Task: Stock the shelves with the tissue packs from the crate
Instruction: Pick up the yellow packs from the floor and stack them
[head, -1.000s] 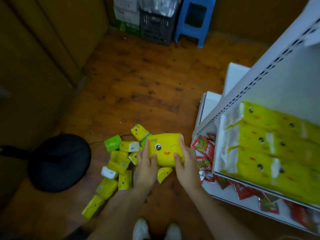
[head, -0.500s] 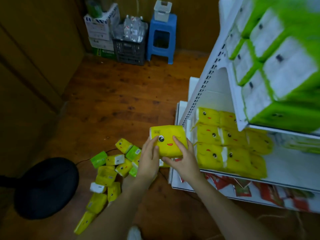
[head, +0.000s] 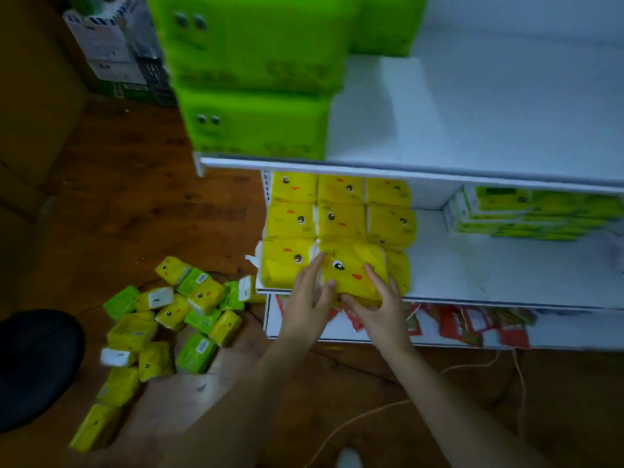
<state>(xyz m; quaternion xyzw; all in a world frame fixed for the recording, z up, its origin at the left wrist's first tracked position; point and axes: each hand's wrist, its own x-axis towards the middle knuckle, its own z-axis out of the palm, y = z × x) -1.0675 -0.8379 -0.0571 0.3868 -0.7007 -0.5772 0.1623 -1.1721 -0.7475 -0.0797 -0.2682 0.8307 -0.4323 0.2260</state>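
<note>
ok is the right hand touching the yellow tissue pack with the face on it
Touching. The head view shows the right hand with fingers on the front of the yellow tissue pack, thumb under its lower edge, no gap.

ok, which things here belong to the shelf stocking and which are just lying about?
Job: large yellow face-printed tissue pack; left hand; right hand; white metal shelf; small yellow and green tissue packs on floor.
Lying about: red sachets; black round object; thin cord.

I am in a small shop: white retail shelving [head: 405,171] at right of frame carries faced rows of yellow tissue packs [head: 341,217], green packs [head: 253,126] above, red sachets [head: 472,327] below; stock cartons [head: 101,45] upper left.
</note>
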